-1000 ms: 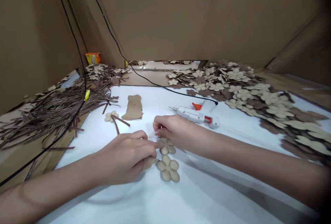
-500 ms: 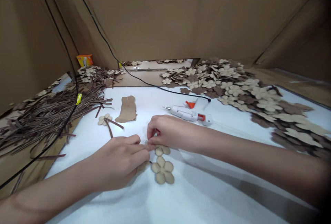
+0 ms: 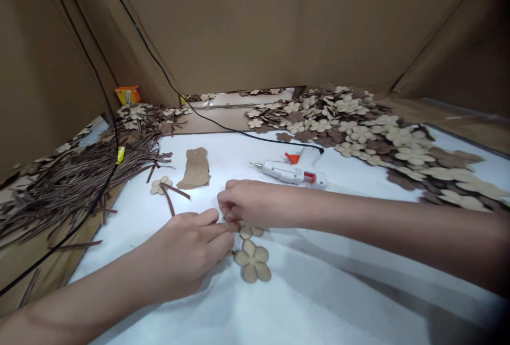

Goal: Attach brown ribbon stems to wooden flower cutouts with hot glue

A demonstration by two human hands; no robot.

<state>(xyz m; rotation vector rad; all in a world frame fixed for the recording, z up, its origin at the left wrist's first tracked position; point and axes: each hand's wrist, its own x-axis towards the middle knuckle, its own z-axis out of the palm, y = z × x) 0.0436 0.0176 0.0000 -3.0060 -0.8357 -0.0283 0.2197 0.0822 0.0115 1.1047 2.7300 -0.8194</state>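
Note:
Two beige cloth-like flowers lie on the white board, a whole one [image 3: 253, 261] nearer me and a partly covered one [image 3: 251, 231] just beyond it. My left hand [image 3: 199, 247] rests beside them, fingers closed together, its index fingertip at the left edge of the farther flower. Right above that fingertip, my right hand [image 3: 247, 201] is curled in a pinch. What sits between the fingers of either hand is hidden. Beyond my left hand, a smaller flower [image 3: 161, 185] lies with brown strips [image 3: 177, 191] across it.
A white glue gun [image 3: 292, 172] with an orange trigger lies beyond my right forearm, its black cable [image 3: 223, 124] running up left. A torn cardboard piece [image 3: 195, 169] lies left of it. Brown strips [image 3: 79, 191] are heaped left, flowers [image 3: 358, 127] right. An orange box [image 3: 128, 94] stands behind.
My right hand has shifted slightly left, still pinched. My left hand has edged a little to the right. The flowers stay almost in place.

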